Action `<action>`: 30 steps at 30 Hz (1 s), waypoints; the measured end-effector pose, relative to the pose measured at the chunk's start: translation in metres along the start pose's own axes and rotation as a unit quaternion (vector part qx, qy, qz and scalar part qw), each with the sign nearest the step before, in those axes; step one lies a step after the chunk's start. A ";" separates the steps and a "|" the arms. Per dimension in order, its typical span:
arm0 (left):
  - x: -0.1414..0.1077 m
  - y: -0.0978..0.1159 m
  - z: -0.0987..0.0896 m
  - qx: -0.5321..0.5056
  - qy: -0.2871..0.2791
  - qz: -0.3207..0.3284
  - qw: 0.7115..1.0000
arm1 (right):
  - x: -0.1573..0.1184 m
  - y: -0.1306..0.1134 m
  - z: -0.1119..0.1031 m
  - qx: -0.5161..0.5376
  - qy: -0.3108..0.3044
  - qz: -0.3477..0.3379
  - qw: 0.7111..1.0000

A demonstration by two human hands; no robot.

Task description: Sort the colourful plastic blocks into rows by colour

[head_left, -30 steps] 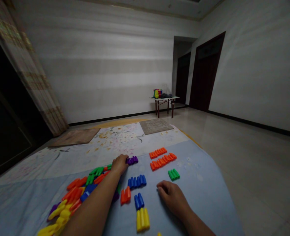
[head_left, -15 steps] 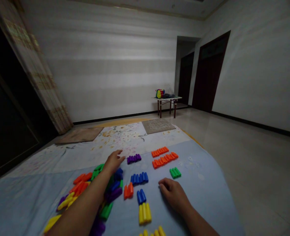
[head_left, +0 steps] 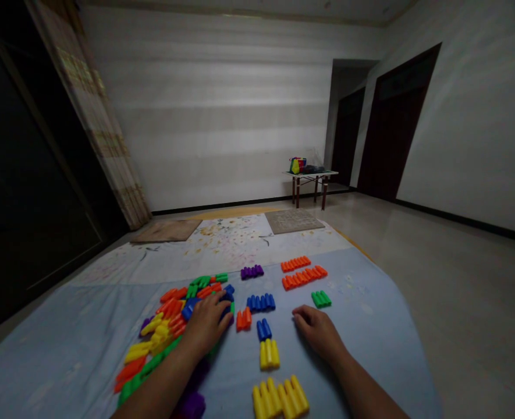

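Left hand (head_left: 207, 321) lies half-spread over a still-mixed pile of bullet-shaped plastic pieces (head_left: 160, 336) and right hand (head_left: 319, 330) sits loosely curled, neither's grip clear to me, with single-colour rows (head_left: 261, 302) already laid between and beyond them.

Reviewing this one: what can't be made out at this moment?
Head view: the pile beneath the left hand, hidden there; grip unclear.
Head view: lowest purple piece, cut off by the bottom edge.
Head view: black bundle on the far table, too small and dark to identify.
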State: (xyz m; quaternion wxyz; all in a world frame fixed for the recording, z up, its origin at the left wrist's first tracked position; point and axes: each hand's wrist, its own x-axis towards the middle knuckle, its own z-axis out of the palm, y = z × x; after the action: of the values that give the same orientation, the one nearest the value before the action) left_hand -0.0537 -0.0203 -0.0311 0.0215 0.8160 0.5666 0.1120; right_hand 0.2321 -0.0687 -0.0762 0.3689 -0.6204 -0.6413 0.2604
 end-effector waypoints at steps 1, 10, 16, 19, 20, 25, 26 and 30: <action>-0.001 0.000 0.000 0.007 -0.002 -0.004 1.000 | 0.000 0.000 0.000 0.002 -0.001 -0.002 1.000; -0.002 -0.002 0.005 0.048 0.007 0.008 0.999 | 0.000 0.000 -0.001 -0.002 0.001 -0.011 1.000; -0.002 0.002 0.006 0.093 -0.017 -0.010 0.996 | 0.000 0.001 0.000 0.002 -0.001 -0.006 1.000; 0.001 0.004 0.002 0.102 -0.014 -0.017 0.995 | -0.001 0.001 0.000 -0.001 0.000 -0.006 1.000; 0.004 0.005 0.001 0.102 -0.011 -0.016 0.995 | -0.001 0.001 0.000 -0.003 0.000 -0.006 1.000; 0.020 0.010 -0.001 0.095 -0.037 0.036 0.994 | 0.000 0.002 -0.001 0.000 0.000 -0.008 1.000; 0.024 0.011 0.000 0.093 -0.049 0.044 0.993 | 0.000 0.002 -0.002 0.001 0.000 -0.008 1.000; 0.028 0.007 0.002 0.091 -0.059 0.031 0.994 | -0.002 0.002 -0.003 0.009 -0.003 -0.007 1.000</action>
State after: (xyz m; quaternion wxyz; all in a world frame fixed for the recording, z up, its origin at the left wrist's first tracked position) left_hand -0.0376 0.0034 -0.0278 -0.0228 0.8368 0.5469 0.0125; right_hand 0.2355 -0.0704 -0.0761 0.3747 -0.6117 -0.6443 0.2652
